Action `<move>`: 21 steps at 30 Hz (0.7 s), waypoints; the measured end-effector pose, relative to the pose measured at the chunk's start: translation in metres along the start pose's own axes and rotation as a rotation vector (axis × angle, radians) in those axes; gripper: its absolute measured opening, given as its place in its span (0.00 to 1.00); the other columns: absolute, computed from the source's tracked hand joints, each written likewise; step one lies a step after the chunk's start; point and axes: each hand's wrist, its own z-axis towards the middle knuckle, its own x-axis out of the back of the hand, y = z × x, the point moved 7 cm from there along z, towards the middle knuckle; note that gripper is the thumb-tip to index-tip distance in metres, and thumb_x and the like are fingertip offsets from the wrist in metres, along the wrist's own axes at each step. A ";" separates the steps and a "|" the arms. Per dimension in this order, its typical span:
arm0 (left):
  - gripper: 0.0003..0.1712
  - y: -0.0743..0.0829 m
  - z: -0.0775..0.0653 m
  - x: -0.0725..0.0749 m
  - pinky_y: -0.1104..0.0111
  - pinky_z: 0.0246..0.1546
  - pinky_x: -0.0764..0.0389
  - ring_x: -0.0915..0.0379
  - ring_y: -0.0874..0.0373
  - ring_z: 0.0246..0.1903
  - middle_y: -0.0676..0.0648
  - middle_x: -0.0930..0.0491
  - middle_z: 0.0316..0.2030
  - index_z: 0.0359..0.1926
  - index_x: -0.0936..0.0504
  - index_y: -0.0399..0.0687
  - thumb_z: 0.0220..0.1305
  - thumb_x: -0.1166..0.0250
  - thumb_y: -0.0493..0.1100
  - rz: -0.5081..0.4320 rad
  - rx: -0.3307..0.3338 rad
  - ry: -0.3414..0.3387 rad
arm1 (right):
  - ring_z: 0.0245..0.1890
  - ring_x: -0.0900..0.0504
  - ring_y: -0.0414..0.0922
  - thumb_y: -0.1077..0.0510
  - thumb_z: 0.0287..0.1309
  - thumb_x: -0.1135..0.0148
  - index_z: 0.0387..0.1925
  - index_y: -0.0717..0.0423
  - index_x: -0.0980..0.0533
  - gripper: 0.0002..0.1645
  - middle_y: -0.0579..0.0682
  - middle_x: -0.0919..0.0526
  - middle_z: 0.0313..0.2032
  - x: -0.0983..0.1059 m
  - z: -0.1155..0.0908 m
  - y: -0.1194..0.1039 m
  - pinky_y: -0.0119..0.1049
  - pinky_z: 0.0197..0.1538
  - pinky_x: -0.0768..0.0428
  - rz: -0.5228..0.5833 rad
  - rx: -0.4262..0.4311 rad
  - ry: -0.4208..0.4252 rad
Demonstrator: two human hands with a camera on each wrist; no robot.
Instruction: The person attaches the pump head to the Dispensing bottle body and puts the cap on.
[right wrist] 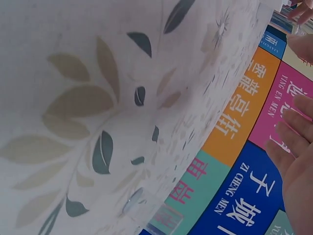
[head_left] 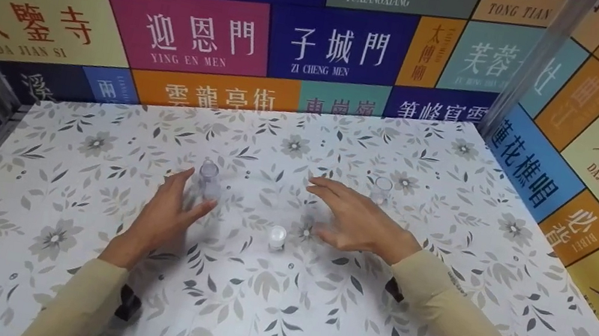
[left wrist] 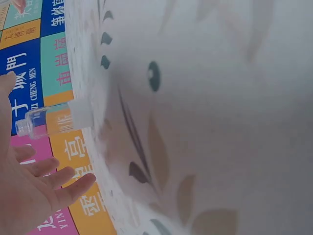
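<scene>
plainly, both hands have hold of nothing: the left hand [head_left: 160, 218] is spread wide, its thumb well apart from the fingers, and the right hand [head_left: 360, 221] is loosely open too, its fingers gently bent. just beyond the gap between the left thumb and fingers, a clear bottle [head_left: 208, 180] stands upright on the flowered tablecloth [head_left: 262, 320]. a small white-topped object [head_left: 277, 237] sits between the two hands, nearer the person than the bottle, and a clear cup [head_left: 381, 190] stands just behind the right hand.
</scene>
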 end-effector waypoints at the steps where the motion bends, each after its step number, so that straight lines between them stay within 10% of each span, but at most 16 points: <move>1: 0.57 -0.001 0.000 -0.001 0.42 0.74 0.47 0.55 0.38 0.77 0.34 0.52 0.78 0.79 0.55 0.42 0.65 0.44 0.72 -0.015 0.001 0.001 | 0.75 0.39 0.52 0.45 0.59 0.32 0.72 0.56 0.36 0.44 0.53 0.38 0.75 -0.002 0.000 0.000 0.48 0.74 0.36 0.013 -0.007 -0.011; 21: 0.50 -0.001 0.002 -0.009 0.49 0.76 0.47 0.50 0.39 0.75 0.35 0.45 0.76 0.77 0.50 0.38 0.67 0.36 0.57 -0.270 -0.011 0.106 | 0.75 0.38 0.51 0.39 0.56 0.30 0.74 0.55 0.38 0.50 0.50 0.35 0.74 -0.030 0.002 -0.017 0.49 0.75 0.38 0.247 -0.027 -0.011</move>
